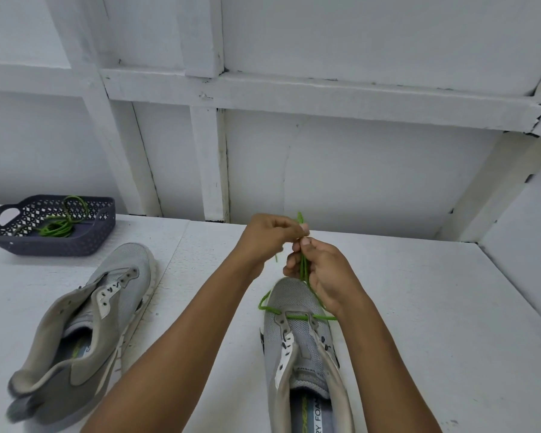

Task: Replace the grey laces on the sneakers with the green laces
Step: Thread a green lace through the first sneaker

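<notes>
The left hand (269, 235) and right hand (324, 273) pinch both ends of the green lace (295, 316) just above the toe of the sneaker (289, 295) at lower centre (only its first eyelets threaded); empty eyelets lie below, nearer the right hand.

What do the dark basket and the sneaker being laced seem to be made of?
Basket: probably moulded plastic, matte dark blue-grey; its walls are a perforated lattice with a cut-out handle. Sneaker: seemingly grey mesh fabric, matte, with fine woven texture on the toe.
</notes>
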The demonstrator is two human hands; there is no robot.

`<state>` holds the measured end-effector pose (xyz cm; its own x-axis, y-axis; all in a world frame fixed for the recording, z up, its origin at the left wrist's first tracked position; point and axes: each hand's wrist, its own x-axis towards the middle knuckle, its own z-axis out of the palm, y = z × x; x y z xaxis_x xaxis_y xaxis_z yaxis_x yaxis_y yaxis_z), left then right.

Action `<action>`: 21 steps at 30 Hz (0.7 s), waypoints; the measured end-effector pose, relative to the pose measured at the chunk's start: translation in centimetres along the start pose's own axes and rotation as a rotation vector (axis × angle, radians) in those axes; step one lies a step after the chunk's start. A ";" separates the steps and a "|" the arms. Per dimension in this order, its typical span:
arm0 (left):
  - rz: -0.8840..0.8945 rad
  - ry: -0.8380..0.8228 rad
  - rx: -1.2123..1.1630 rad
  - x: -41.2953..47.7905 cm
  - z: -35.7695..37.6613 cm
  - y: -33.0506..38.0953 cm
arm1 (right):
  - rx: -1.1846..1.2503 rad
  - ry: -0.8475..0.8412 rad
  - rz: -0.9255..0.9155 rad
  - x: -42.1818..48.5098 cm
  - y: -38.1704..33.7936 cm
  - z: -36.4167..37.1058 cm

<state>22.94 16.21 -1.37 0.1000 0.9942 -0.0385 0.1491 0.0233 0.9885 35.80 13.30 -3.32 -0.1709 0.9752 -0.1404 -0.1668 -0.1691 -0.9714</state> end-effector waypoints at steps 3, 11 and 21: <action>0.018 0.108 -0.085 1.0 -0.4 1.5 | -0.006 -0.029 -0.015 -0.2 0.2 0.3; 0.107 0.323 -0.149 3.0 -1.4 4.2 | -0.050 -0.064 -0.028 -0.5 0.5 0.2; -0.112 0.061 0.119 2.5 -1.2 3.2 | 0.053 -0.032 -0.038 -0.4 0.2 0.8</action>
<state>22.49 18.94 1.88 0.0173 0.9907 -0.1350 0.2714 0.1253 0.9543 35.04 12.80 -3.26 -0.1942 0.9762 -0.0969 -0.2250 -0.1405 -0.9642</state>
